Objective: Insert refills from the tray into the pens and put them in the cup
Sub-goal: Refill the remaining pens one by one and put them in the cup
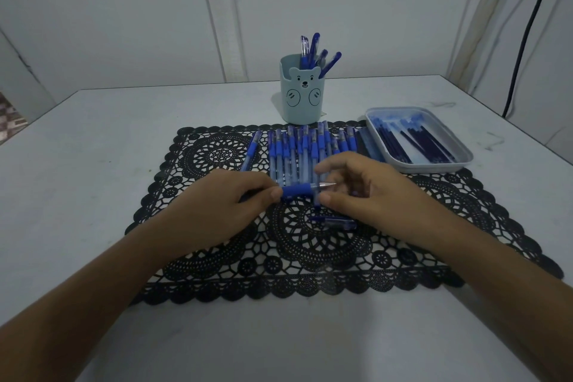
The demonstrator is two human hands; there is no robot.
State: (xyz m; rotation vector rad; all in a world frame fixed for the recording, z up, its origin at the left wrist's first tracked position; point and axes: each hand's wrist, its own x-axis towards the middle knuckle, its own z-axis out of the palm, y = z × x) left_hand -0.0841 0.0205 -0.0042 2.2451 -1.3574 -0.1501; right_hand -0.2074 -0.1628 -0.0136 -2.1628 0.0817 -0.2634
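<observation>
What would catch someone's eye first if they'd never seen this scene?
Both hands are over the black lace placemat: the left hand pinches a blue pen, the right hand open by its tip. Behind lie a row of pens, then a bear-faced cup with more pens, and a tray of refills to the right.

left hand (229,205): bare | right hand (366,192): bare | forearms (93,288): unsleeved to frame edge
</observation>
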